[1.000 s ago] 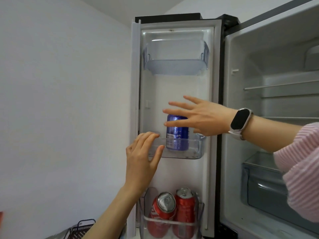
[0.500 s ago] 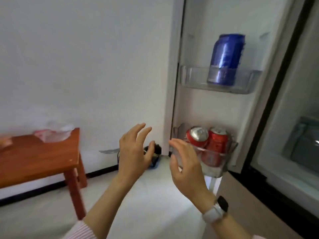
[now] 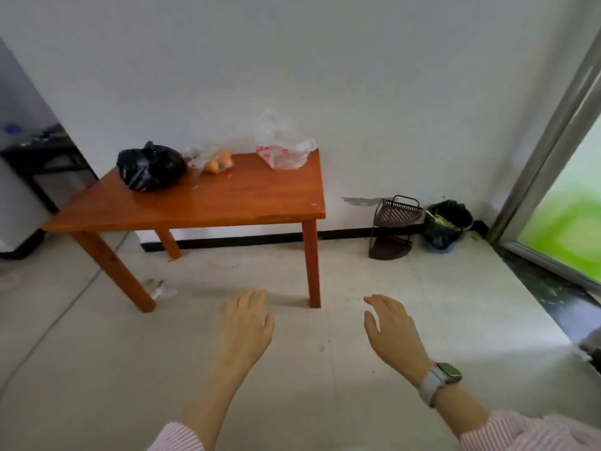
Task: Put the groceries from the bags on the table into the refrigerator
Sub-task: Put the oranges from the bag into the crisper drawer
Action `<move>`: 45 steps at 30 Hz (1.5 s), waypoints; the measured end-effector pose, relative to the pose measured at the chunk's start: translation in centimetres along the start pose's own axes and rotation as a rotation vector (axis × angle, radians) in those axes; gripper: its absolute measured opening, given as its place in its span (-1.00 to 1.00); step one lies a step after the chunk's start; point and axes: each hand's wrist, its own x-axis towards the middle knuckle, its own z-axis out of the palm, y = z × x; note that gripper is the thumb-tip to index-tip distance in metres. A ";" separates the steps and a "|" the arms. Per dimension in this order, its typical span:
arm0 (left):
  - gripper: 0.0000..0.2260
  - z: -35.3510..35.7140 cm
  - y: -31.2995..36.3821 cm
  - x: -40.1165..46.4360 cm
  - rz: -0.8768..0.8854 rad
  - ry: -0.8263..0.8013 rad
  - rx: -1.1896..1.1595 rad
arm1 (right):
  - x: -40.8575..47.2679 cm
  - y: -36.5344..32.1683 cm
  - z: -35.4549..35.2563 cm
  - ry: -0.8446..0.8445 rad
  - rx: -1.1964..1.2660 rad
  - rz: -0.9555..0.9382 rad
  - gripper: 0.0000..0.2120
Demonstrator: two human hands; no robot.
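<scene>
Three bags on bench [image 3: 227, 203], upper centre: black bag [image 3: 149, 166], clear bag of oranges [image 3: 213, 161], clear bag [image 3: 282, 148]. Left hand [image 3: 245, 327], right hand [image 3: 392, 330] lower frame, fingers relaxed, spread, empty.

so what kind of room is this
Probably a plain home kitchen or dining corner: a wooden table holding grocery bags, a lined bin by the wall, and a bare tiled floor.
</scene>
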 end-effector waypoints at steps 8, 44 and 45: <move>-0.66 -0.5 -16.1 7.3 -0.227 -0.011 -0.033 | 12.0 -14.1 10.5 -0.132 0.125 -0.120 -0.68; -0.76 10.6 -55.9 75.7 -0.141 0.091 -0.287 | 84.8 -39.5 47.9 -0.290 -0.119 -0.197 -0.48; -0.77 11.0 -56.7 77.5 -0.116 0.094 -0.282 | 86.3 -39.9 49.3 -0.317 -0.163 -0.186 -0.41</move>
